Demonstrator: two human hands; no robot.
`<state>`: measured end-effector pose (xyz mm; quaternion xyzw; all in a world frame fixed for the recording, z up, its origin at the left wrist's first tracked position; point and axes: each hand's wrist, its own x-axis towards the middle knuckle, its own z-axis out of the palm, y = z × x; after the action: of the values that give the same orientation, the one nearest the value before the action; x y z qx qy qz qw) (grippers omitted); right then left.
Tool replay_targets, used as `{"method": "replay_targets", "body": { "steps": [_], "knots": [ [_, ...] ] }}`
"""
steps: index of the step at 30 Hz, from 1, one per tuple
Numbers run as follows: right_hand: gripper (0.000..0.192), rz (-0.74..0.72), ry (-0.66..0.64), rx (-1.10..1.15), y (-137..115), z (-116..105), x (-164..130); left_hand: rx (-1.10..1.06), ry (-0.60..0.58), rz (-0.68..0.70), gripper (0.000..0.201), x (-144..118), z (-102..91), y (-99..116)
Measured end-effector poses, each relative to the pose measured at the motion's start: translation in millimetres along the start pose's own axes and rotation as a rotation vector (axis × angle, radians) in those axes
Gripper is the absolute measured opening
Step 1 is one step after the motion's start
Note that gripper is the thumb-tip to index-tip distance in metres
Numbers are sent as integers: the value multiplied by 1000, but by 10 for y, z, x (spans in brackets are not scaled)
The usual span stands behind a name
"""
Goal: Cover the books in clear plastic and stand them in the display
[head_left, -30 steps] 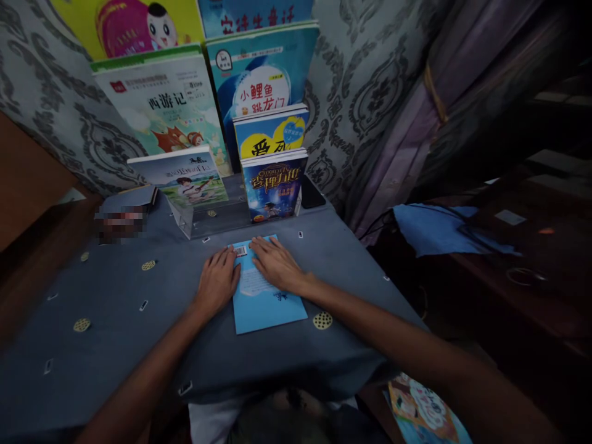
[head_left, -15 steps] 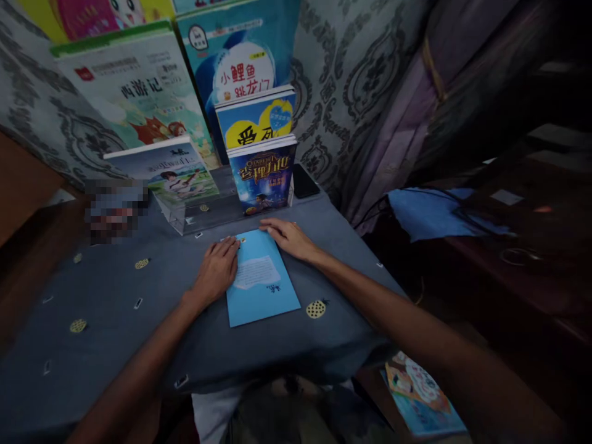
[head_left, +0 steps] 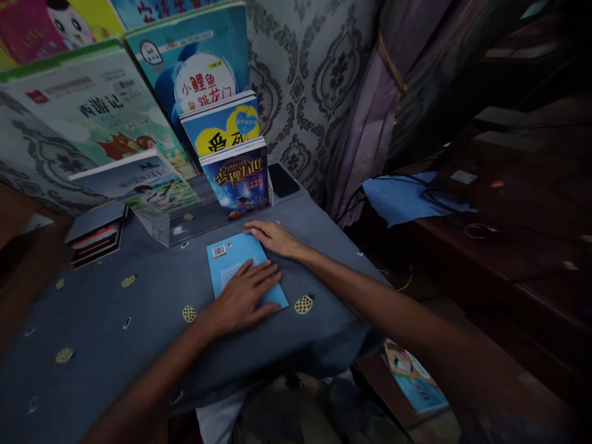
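Observation:
A light blue book (head_left: 240,250) lies flat on the table, its back cover up with a barcode at the far left corner. My left hand (head_left: 247,293) rests over the book's near part, palm down with fingers stretched and spread. Along the book's far right corner lies my right hand (head_left: 272,237), fingers extended, touching or just beside the edge. Right behind the book stands a dark blue book (head_left: 238,182) in a clear display rack (head_left: 160,234), next to a book with a guitar player on its cover (head_left: 157,188).
Larger books, among them a white and green one (head_left: 92,117) and a teal one (head_left: 203,55), stand at the back. A black phone (head_left: 283,180) lies right of the rack, a small stack of books (head_left: 97,234) left of it. More books (head_left: 416,382) lie below the table's right edge.
My left hand has slid from the book's far left edge to its near part, fingers now spread, uncovering the barcode. My right hand stays at the far right corner. The view has shifted.

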<state>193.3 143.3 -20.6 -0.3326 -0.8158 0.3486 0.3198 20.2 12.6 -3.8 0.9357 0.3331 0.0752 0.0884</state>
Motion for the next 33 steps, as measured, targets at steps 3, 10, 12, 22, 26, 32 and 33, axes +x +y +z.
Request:
{"method": "replay_targets", "body": {
  "steps": [3,10,12,22,26,32,33],
  "knots": [
    [38,-11,3,26,1,-5,-4,19,-55,62,71,-76,-9,166],
    [38,-12,28,31,20,-10,-4,94,-66,69,59,-48,12,109],
    [38,-8,38,20,44,-7,16,105,-73,63,58,-7,-3,34],
    [37,-26,52,41,219,5,112,123,-18,16,56,151,-8,-182],
    [37,-26,68,53,218,2,109,128,-22,5,55,165,-9,-193],
    [39,-28,54,53,202,0,109,89,-20,-17,55,216,-33,-257],
    [39,-29,53,54,205,1,110,76,-17,-17,55,217,-35,-260]
  ]
}}
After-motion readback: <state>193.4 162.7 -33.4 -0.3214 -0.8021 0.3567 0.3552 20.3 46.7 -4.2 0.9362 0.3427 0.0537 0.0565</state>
